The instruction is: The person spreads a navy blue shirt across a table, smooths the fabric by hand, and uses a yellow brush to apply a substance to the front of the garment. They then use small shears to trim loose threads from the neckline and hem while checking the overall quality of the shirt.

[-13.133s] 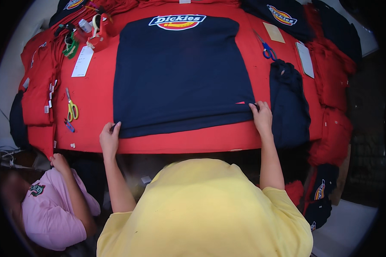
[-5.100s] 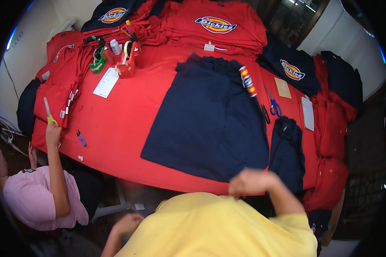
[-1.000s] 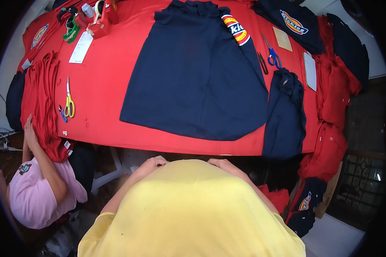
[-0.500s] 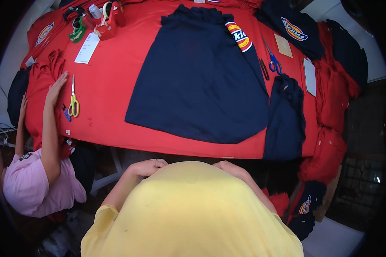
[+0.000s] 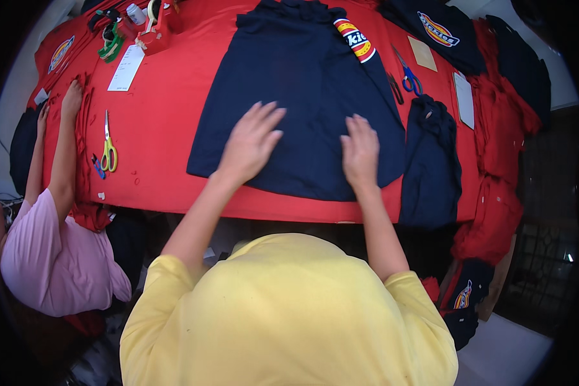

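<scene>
A dark navy garment (image 5: 289,71) lies spread on the red-covered table (image 5: 167,128) in front of me. It has a red, yellow and white printed band (image 5: 355,41) along its upper right side. My left hand (image 5: 252,143) is over the garment's lower left part, fingers stretched out and palm down. My right hand (image 5: 360,151) is over the lower right part, its fingers extended as well. Neither hand holds anything. Whether the palms press on the cloth is hard to tell.
Yellow-handled scissors (image 5: 109,151) and a small blue cutter (image 5: 97,166) lie left; a red tape dispenser (image 5: 156,35) stands behind. Blue-handled scissors (image 5: 410,78) and a folded navy garment (image 5: 431,161) are right. A person in pink (image 5: 58,264) handles red cloth at left.
Both my hands have come up from the table's near edge, beside my body, onto the navy garment and opened out. The person at left has shifted their hand on the red cloth.
</scene>
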Available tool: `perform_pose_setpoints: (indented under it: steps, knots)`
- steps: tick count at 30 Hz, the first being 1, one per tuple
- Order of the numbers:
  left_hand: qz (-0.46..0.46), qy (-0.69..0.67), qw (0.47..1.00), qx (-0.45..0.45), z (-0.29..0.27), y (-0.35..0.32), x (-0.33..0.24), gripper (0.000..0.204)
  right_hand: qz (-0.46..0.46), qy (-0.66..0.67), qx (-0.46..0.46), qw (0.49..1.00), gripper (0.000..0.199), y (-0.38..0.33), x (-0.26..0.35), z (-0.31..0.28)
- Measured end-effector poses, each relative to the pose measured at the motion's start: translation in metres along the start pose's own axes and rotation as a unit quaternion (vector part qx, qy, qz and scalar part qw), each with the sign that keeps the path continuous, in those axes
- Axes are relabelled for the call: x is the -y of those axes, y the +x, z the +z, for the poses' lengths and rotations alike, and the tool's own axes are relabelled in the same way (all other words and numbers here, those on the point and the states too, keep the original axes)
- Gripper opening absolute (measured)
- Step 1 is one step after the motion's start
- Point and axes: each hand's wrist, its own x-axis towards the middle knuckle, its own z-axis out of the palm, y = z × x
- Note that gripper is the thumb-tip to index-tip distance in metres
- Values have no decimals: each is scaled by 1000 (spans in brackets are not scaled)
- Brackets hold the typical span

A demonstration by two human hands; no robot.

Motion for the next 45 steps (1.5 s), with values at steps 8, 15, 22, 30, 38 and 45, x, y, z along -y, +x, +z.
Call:
perform_pose_setpoints:
  steps: [8, 15, 22, 30, 38, 45]
  knots:
    - [9, 181, 981, 70, 26, -12, 26, 50, -19, -80, 55, 995, 44, 1, 0, 17]
    - [-51, 105, 982, 150, -9, -94, -13, 61, 7, -10, 134, 991, 49, -65, 41, -23]
    - [30, 2, 999, 12, 31, 41, 5, 47, -71, 83, -10, 994, 36, 81, 14, 30]
    - [-54, 223, 968, 98, 60, 147, 98, 54, 12, 31, 45, 998, 38, 158, -53, 87]
    - [-58, 205, 974, 83, 61, 169, 107, 55, 18, -1, 24, 1000, 36, 182, -49, 93]
    - [87, 105, 988, -67, 50, 130, 112, 28, -12, 9, -107, 994, 37, 131, -40, 27]
